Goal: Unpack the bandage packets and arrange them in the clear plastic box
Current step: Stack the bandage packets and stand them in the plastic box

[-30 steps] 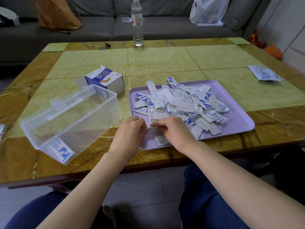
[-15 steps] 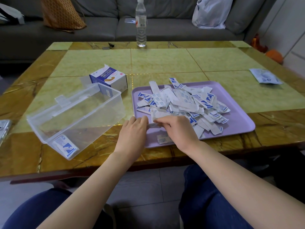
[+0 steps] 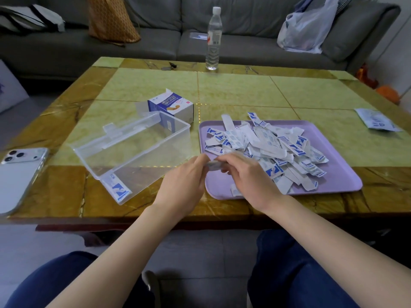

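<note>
A blurred bandage packet (image 3: 214, 164) is pinched between both hands over the near left part of the lilac tray (image 3: 338, 185): the left hand (image 3: 184, 183) grips its left end and the right hand (image 3: 251, 181) its right end. Behind the right hand, a loose pile of packets (image 3: 269, 150) covers most of the tray, leaving bare strips along its right and near rims. The clear plastic box (image 3: 135, 150) sits askew just left of the tray, open-topped, with one packet (image 3: 119, 189) in its near corner, close to the bench's (image 3: 240, 98) front edge. A cardboard bandage carton (image 3: 175, 107) touches the box's far side. A phone (image 3: 20, 174) lies at the near left corner. Bare bench stretches back to a water bottle (image 3: 214, 38).
</note>
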Demonstrator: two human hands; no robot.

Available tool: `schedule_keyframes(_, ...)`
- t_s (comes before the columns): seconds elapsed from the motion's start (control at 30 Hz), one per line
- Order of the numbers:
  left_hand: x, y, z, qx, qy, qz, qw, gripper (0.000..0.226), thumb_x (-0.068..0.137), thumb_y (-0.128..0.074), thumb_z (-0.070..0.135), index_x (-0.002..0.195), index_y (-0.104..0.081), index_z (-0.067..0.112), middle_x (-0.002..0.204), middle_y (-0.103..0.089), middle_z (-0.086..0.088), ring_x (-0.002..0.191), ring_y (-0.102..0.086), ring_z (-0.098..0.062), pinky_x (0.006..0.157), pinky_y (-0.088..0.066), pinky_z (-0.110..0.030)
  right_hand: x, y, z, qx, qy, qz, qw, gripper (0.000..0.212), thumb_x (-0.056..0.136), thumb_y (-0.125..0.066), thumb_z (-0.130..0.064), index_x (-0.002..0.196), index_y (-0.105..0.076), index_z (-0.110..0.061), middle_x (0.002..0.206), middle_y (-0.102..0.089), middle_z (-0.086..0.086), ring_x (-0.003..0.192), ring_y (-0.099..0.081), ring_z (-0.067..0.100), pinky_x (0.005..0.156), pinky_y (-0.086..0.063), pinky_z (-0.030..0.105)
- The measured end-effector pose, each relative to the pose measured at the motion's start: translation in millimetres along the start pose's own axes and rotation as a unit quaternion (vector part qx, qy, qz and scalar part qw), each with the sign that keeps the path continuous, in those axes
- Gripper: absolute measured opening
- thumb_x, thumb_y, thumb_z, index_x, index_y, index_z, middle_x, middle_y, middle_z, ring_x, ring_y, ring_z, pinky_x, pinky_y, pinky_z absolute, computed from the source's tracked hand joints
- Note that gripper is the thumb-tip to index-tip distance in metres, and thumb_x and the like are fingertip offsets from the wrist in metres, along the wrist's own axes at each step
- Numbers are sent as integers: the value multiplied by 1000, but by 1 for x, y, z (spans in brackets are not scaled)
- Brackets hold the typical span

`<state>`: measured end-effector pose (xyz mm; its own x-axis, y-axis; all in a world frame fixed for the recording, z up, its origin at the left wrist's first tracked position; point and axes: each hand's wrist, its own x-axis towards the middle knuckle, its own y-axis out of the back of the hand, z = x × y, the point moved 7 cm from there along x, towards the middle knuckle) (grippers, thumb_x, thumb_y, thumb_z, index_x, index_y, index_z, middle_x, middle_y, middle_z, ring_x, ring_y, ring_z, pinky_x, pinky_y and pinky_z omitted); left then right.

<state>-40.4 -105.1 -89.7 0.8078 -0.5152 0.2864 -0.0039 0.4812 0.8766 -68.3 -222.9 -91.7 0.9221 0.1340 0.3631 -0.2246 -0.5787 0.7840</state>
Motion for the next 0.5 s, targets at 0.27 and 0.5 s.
schedule_keyframes(0.27,-19,53,-26,-39,-2,130,991,12,96,-43,23,98,-54,19,84,-63,3,73,-58,-27,56,-45,-38,19,-4,-42,1,44,19,999,21,93,-50,-7,112,-60,-8,85,-53,-10,62,-46,-2,67,-46,25)
schedule_keyframes(0.5,-36,102,-39,-133,-15,255,958,17,90,-47,9,99,-61,7,91,-61,0,77,-51,-14,64,-40,-24,47,4,-92,5,110,62,992,27,93,-50,-28,102,-66,-8,84,-55,-13,72,-53,7,68,-44,16)
